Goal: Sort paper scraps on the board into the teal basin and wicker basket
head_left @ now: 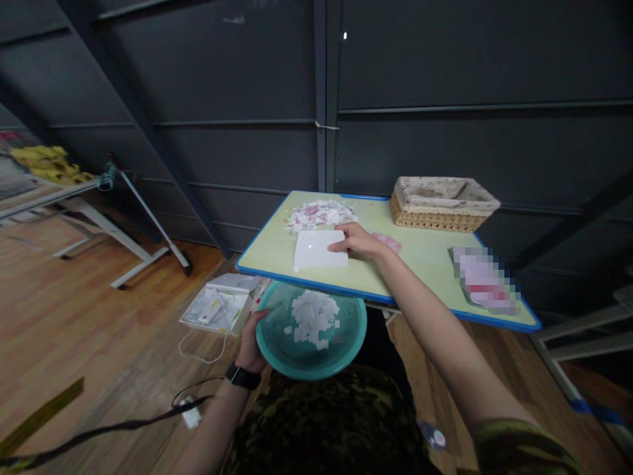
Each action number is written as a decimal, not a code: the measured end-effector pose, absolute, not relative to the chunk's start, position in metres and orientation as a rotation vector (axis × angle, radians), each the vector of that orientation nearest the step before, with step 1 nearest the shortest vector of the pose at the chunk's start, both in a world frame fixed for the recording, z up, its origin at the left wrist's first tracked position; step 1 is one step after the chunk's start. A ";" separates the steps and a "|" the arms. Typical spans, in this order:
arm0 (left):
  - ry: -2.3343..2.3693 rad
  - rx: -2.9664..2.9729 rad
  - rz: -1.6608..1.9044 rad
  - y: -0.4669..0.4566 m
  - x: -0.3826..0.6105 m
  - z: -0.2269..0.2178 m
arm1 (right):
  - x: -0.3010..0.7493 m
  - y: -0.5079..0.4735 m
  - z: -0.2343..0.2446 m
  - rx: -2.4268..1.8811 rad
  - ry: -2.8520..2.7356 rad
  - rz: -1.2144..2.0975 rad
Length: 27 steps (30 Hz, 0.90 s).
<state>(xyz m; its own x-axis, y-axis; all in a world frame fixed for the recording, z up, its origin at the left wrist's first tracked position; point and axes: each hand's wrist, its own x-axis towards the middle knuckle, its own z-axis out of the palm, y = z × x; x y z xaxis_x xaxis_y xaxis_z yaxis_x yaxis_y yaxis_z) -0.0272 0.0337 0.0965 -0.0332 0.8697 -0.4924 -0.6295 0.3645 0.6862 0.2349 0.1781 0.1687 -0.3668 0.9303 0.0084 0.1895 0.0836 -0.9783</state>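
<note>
My left hand grips the left rim of a green plastic basin, which sits below the table's front edge, against my lap. Small white paper pieces lie heaped in it. On the table, my right hand pinches the right side of a flat white sheet or scraper-like plate; its exact kind I cannot make out. Behind that plate is a pile of white and pink paper scraps. Some pinkish scraps lie just right of my right hand.
The pale yellow table has a blue edge. A lined wicker basket stands at its back right, near a blurred-out flat item. An open white box with a cable is on the floor at left. Dark panels rise behind.
</note>
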 end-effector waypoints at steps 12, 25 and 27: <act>1.026 0.268 1.205 0.033 -0.026 0.109 | 0.232 0.168 0.174 -1.001 -1.813 1.507; 1.021 0.289 1.177 0.031 -0.022 0.064 | 0.250 0.196 0.164 -1.469 -1.482 0.167; 1.006 0.237 1.169 0.026 -0.016 0.052 | 0.247 0.191 0.165 -1.580 -1.515 0.065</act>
<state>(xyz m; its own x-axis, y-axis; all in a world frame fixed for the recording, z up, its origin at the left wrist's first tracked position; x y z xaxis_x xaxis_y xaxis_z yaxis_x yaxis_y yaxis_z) -0.0161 0.0259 0.0518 0.0333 0.8460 -0.5322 -0.6524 0.4218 0.6296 0.2474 0.1913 0.1648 0.2420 0.8129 0.5297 0.7649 0.1760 -0.6196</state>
